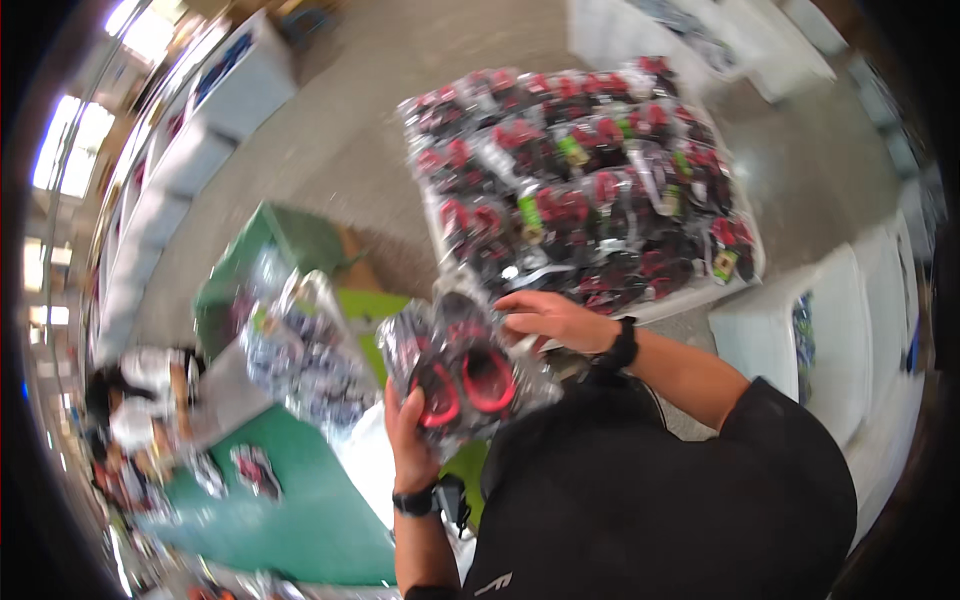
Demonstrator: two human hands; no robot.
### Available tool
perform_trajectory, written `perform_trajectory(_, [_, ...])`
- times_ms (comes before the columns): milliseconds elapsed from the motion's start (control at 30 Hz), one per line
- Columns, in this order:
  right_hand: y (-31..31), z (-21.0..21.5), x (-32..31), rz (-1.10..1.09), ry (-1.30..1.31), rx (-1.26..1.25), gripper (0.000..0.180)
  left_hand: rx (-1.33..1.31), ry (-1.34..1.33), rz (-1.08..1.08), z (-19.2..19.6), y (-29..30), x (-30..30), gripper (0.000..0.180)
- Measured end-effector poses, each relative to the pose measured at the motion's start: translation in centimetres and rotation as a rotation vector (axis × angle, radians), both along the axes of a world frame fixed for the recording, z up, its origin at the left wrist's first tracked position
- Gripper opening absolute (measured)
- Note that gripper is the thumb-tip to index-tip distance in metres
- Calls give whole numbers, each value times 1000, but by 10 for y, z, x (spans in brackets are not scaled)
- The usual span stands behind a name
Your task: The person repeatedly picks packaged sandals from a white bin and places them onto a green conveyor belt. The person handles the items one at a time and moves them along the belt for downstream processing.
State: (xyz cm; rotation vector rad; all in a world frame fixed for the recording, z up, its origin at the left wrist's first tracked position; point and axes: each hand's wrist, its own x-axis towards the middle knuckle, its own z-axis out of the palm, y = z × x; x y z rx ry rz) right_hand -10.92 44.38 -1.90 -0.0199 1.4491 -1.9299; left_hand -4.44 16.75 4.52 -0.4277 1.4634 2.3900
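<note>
A pair of black shoes with red linings, wrapped in a clear plastic bag, is held in front of my body. My left hand grips the pair from its lower left side, thumb over the bag. At the upper right edge of the bag is my right hand, fingers stretched out and somewhat apart. Whether its fingertips touch the plastic I cannot tell. Just beyond stands a large white bin filled with rows of similar bagged black and red shoes, some with green tags.
Left of me, a green-topped table carries a few shoes and a heap of clear-bagged items. A green box stands behind it. White bins flank the right side. People are at the far left.
</note>
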Motion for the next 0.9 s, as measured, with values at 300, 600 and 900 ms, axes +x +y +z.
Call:
perform_trajectory(300, [64,-64,0,-151,-394,-410,42,-135,-25,-587,-40,55,-62,64])
perform_trajectory(600, [190,-119,101,-776,-358,-216,32,-223,-282,-323,-113,66,-42,43])
perform_trajectory(900, [289,-194,140,-1599,-14,-228,29,-414,-349,-195,-159,-7,10,39])
